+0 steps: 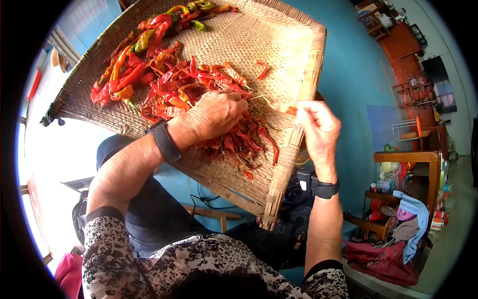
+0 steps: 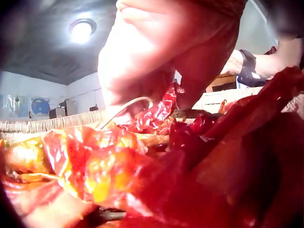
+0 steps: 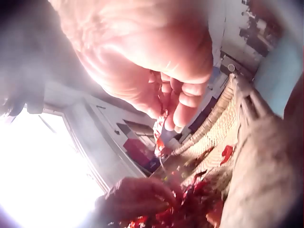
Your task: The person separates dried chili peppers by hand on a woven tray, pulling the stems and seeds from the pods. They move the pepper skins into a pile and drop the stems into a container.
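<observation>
Right hand (image 1: 321,128) is pinching a pepper (image 3: 159,132) at right; over-squeezing could be crumbling it. Left hand (image 1: 217,112), grip unclear, is touching the pile (image 1: 180,93).

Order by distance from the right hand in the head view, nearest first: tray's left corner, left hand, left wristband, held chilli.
1. Held chilli: in the right hand
2. Left hand: on the chilli pile
3. Left wristband: behind that hand
4. Tray's left corner: far left
</observation>
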Demonstrator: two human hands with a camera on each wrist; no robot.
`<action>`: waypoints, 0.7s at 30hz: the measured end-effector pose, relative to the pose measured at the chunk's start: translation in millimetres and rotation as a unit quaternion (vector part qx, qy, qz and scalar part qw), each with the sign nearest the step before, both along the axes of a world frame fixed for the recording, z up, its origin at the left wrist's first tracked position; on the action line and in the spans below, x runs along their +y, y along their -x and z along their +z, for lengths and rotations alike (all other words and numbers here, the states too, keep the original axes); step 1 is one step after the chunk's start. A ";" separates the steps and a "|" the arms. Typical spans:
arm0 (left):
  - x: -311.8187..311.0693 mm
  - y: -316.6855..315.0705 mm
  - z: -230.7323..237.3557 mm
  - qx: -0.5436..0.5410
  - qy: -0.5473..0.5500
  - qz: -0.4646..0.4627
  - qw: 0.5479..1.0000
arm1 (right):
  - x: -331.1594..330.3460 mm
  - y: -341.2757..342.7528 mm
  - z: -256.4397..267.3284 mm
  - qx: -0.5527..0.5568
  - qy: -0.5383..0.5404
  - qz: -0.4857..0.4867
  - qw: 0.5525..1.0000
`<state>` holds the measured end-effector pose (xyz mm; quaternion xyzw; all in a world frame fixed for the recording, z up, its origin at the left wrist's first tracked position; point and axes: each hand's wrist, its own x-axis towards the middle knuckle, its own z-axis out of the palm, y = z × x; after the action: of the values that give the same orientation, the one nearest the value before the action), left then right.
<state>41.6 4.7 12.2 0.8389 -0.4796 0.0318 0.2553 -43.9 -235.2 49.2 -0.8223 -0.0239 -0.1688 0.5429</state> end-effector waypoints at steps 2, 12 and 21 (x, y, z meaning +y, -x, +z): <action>0.1 0.4 2.1 0.009 -0.002 0.003 1.000 | -12.8 -4.5 5.3 -0.073 -0.008 -0.067 0.995; 0.1 -14.0 8.1 0.032 0.012 0.010 0.999 | -72.9 3.7 16.2 -0.135 -0.051 -0.211 0.967; -20.3 -13.2 25.8 0.082 0.050 -0.057 0.994 | -16.6 18.2 17.0 -0.058 -0.009 -0.007 0.998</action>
<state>54.9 -15.6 38.0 0.7959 -0.5022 -0.0279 0.3369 -62.2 -251.8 66.2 -0.8065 -0.0483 -0.2206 0.5464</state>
